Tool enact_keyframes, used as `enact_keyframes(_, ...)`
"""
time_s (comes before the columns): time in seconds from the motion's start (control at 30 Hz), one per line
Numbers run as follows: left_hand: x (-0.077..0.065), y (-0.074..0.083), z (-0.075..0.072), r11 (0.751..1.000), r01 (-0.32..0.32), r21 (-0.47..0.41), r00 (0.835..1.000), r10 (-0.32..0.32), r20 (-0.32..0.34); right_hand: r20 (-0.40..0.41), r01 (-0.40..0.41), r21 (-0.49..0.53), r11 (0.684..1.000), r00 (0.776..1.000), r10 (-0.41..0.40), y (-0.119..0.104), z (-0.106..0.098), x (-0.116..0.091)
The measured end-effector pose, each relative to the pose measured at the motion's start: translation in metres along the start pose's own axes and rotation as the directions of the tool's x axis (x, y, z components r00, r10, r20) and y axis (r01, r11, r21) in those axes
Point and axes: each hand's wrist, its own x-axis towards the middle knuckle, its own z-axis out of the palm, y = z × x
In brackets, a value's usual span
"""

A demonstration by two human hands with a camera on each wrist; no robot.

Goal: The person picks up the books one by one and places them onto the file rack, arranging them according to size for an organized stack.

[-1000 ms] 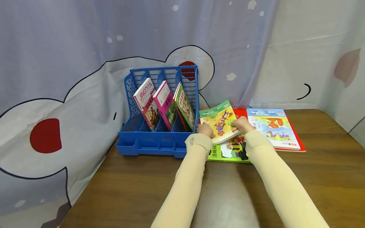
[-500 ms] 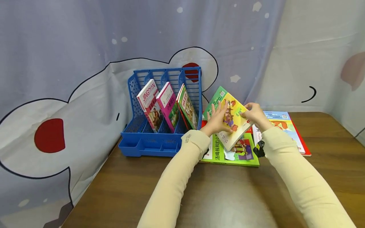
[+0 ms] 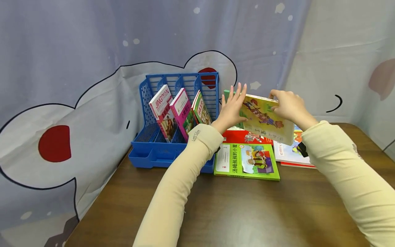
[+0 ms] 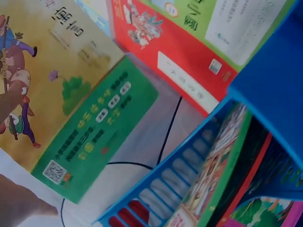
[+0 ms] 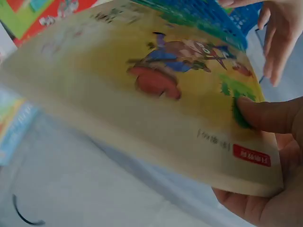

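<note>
My right hand [image 3: 290,104] grips a yellow picture book [image 3: 262,118] with a green band by one corner, raised above the other books. In the right wrist view the thumb [image 5: 267,116] presses on its cover while the fingers go behind it. The left hand [image 3: 230,111] is at the book's green end, fingers straight and spread; from the right wrist, this hand [image 5: 279,42] shows a gap from the cover. Just left of it stands a blue file rack [image 3: 160,146], whose right compartment holds a green-edged book [image 3: 202,110] and a red-edged one.
A pink book [image 3: 182,111] and a white-and-red book [image 3: 163,111] lean in the rack's other compartments. On the wooden table [image 3: 240,209] lie a green book [image 3: 226,161], a red book [image 3: 237,136] and a pale blue book [image 3: 285,151]. A patterned curtain [image 3: 154,34] hangs behind.
The yellow book has been lifted off the pile, turned and raised to the right by my right hand. The left hand has gone from holding its edge to spread, straight fingers.
</note>
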Motion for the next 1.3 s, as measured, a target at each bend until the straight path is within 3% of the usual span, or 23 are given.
enact_keyframes(0.2,0.004,0.004,-0.007,0.997,0.016,0.069,1.0,-0.017,0.024,0.049,0.128,-0.187,0.974,0.992,-0.12,-0.011,-0.017,-0.002)
enact_keyframes(0.4,0.003,-0.004,0.0,0.997,-0.012,-0.079,0.993,0.021,0.117,0.118,0.288,-0.239,0.927,0.957,-0.266,-0.008,-0.027,-0.004)
enact_keyframes(0.5,0.0,-0.007,0.005,0.991,-0.026,-0.134,0.987,0.046,0.153,0.119,0.33,-0.23,0.916,0.943,-0.31,-0.008,-0.027,-0.005)
enact_keyframes(0.73,-0.014,-0.001,0.011,0.988,0.042,-0.15,0.997,-0.032,0.07,0.057,0.322,-0.226,0.92,0.947,-0.317,-0.008,-0.025,-0.006)
enact_keyframes(0.83,-0.02,0.0,0.015,0.977,0.083,-0.196,0.996,-0.077,0.038,-0.02,0.344,-0.253,0.904,0.933,-0.36,-0.009,-0.022,-0.007)
enact_keyframes(0.9,-0.023,0.0,0.02,0.959,0.117,-0.26,0.993,-0.114,0.025,-0.089,0.379,-0.277,0.883,0.905,-0.417,-0.008,-0.018,-0.007)
enact_keyframes(1.07,-0.028,-0.001,0.033,0.883,0.168,-0.439,0.982,-0.187,0.001,-0.271,0.444,-0.315,0.839,0.805,-0.527,-0.003,-0.003,-0.007)
enact_keyframes(1.2,-0.032,-0.004,0.04,0.82,0.18,-0.543,0.97,-0.241,-0.043,-0.377,0.425,-0.231,0.875,0.79,-0.484,0.003,0.003,-0.008)
enact_keyframes(1.3,-0.036,-0.008,0.043,0.736,0.179,-0.653,0.949,-0.303,-0.081,-0.464,0.394,-0.114,0.912,0.79,-0.4,0.008,0.006,-0.009)
